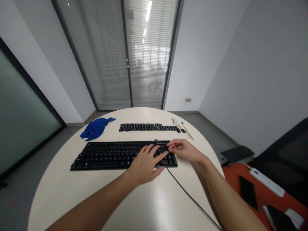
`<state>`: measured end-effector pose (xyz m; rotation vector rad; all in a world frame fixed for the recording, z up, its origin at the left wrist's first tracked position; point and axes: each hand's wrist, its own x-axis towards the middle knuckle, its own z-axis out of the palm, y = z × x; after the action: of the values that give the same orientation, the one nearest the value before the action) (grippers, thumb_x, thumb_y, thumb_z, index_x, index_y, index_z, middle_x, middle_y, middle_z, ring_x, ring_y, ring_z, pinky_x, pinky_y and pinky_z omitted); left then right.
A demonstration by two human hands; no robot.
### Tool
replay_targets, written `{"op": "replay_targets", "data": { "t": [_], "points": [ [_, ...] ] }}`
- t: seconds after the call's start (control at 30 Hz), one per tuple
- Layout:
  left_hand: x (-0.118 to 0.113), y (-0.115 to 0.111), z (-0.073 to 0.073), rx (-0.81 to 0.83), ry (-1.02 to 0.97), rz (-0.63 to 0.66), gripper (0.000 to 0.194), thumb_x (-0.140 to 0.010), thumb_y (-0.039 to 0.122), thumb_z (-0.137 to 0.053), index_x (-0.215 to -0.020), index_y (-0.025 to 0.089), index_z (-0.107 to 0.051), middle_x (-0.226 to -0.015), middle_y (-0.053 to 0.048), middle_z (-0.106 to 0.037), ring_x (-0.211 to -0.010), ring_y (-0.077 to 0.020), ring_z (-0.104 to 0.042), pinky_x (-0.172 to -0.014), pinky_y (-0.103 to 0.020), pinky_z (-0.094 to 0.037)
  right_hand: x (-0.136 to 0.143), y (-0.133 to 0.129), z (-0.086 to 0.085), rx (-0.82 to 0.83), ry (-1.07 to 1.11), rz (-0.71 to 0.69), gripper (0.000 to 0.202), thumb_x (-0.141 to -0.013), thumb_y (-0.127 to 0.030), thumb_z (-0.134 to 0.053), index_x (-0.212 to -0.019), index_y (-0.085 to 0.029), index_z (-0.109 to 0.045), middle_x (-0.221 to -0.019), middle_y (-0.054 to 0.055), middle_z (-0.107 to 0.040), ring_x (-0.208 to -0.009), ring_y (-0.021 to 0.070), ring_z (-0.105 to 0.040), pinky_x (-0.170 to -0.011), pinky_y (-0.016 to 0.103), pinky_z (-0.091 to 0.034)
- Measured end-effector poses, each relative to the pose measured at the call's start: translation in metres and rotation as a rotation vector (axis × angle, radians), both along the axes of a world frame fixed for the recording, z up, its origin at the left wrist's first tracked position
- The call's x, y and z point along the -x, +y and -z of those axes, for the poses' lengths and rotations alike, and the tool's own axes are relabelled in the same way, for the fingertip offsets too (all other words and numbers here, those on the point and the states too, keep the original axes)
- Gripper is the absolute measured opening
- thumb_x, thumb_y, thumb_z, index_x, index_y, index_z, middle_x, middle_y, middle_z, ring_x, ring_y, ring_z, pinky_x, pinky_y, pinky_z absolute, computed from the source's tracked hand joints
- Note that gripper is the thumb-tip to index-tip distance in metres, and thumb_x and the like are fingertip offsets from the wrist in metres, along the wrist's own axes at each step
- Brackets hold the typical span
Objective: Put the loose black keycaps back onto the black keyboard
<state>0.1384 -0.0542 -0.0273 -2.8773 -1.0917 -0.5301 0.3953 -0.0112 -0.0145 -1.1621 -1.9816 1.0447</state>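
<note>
Black keyboard (pixel 106 155): lying flat on the pale table (pixel 81 192), its right end under both hands.
Left hand (pixel 146 163): fingers spread, reaching over the keyboard's right part.
Right hand (pixel 184 150): thumb and fingers drawn close at the number pad; I can't tell whether they pinch anything.
Loose keycaps (pixel 141 127): grouped in rows beyond the keyboard.
Blue cloth (pixel 97 128): crumpled, far left.
Thin stick (pixel 187 131): far right.
Black cable (pixel 192 198): trailing toward the near right.
</note>
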Motion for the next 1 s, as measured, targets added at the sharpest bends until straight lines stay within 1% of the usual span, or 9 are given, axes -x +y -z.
{"op": "replay_targets", "data": {
  "t": [0.07,0.17,0.23,0.33,0.43,0.5,0.63,0.8,1.0],
  "points": [
    [0.0,0.0,-0.001,0.002,-0.005,0.004,0.061,-0.093,0.049,-0.058,-0.15,0.033,-0.043,-0.153,-0.01,-0.044,-0.136,-0.0354,-0.042,-0.112,-0.056,-0.036,0.0,-0.001,-0.001,-0.049,-0.017,0.02,0.037,-0.085,-0.047,-0.07,-0.106,-0.016,-0.073,-0.094,0.008,-0.074,-0.08,0.0196,-0.063,-0.079,0.036,-0.05],
    [0.0,-0.001,-0.002,0.004,-0.006,0.003,0.06,-0.093,0.049,-0.058,-0.149,0.034,-0.044,-0.152,-0.011,-0.044,-0.136,-0.0356,-0.042,-0.111,-0.056,-0.036,0.001,-0.001,0.0,-0.15,-0.045,0.077,0.038,-0.085,-0.044,-0.07,-0.115,-0.02,-0.07,-0.119,0.01,-0.068,-0.107,0.0255,-0.061,-0.094,0.041,-0.049],
    [0.0,-0.001,-0.002,0.006,-0.008,0.003,0.06,-0.092,0.05,-0.059,-0.149,0.034,-0.045,-0.152,-0.01,-0.044,-0.136,-0.0356,-0.042,-0.111,-0.056,-0.036,0.0,-0.001,0.004,-0.15,-0.055,0.093,0.044,-0.084,-0.044,-0.071,-0.122,-0.023,-0.067,-0.13,0.011,-0.063,-0.118,0.0287,-0.057,-0.099,0.045,-0.048],
    [-0.001,0.0,-0.003,0.015,-0.008,0.002,0.06,-0.092,0.051,-0.06,-0.148,0.034,-0.046,-0.153,-0.01,-0.044,-0.136,-0.036,-0.042,-0.112,-0.057,-0.035,-0.001,0.003,0.013,-0.071,-0.032,0.058,0.049,-0.085,-0.046,-0.071,-0.126,-0.022,-0.065,-0.128,0.011,-0.064,-0.113,0.0289,-0.06,-0.1,0.048,-0.048],
    [-0.002,0.0,-0.004,0.024,0.005,-0.006,0.061,-0.091,0.052,-0.06,-0.147,0.034,-0.046,-0.152,-0.01,-0.044,-0.136,-0.0366,-0.042,-0.111,-0.058,-0.035,-0.001,0.007,0.018,0.009,0.056,0.01,0.052,-0.084,-0.046,-0.072,-0.128,-0.019,-0.062,-0.128,0.011,-0.064,-0.114,0.0267,-0.061,-0.105,0.047,-0.046],
    [-0.003,0.0,-0.005,0.029,0.011,-0.014,0.061,-0.091,0.054,-0.06,-0.147,0.034,-0.047,-0.151,-0.011,-0.045,-0.135,-0.0368,-0.042,-0.111,-0.058,-0.036,0.0,0.008,0.018,0.076,0.104,-0.015,0.056,-0.084,-0.045,-0.073,-0.131,-0.019,-0.06,-0.128,0.011,-0.064,-0.116,0.0253,-0.061,-0.107,0.045,-0.045],
    [-0.005,-0.001,-0.006,0.036,0.012,-0.023,0.061,-0.091,0.055,-0.06,-0.146,0.033,-0.048,-0.15,-0.012,-0.045,-0.135,-0.0372,-0.042,-0.111,-0.06,-0.035,0.003,0.007,0.012,0.169,0.119,-0.022,0.063,-0.082,-0.046,-0.076,-0.135,-0.018,-0.056,-0.127,0.012,-0.066,-0.117,0.0242,-0.062,-0.108,0.045,-0.046],
    [-0.007,-0.002,-0.007,0.049,0.008,-0.035,0.058,-0.092,0.051,-0.059,-0.146,0.032,-0.048,-0.149,-0.012,-0.045,-0.134,-0.0377,-0.043,-0.112,-0.062,-0.033,0.003,0.007,0.008,0.195,0.13,-0.028,0.066,-0.08,-0.047,-0.077,-0.135,-0.017,-0.056,-0.127,0.013,-0.066,-0.118,0.0247,-0.062,-0.108,0.045,-0.046],
    [-0.009,-0.004,-0.006,0.044,0.011,-0.039,0.055,-0.092,0.052,-0.058,-0.143,0.032,-0.051,-0.149,-0.013,-0.044,-0.134,-0.0382,-0.042,-0.112,-0.063,-0.031,0.0,0.01,0.019,0.122,0.126,-0.027,0.067,-0.079,-0.044,-0.077,-0.136,-0.017,-0.055,-0.131,0.014,-0.064,-0.12,0.0253,-0.06,-0.111,0.046,-0.044]
  ]
}}
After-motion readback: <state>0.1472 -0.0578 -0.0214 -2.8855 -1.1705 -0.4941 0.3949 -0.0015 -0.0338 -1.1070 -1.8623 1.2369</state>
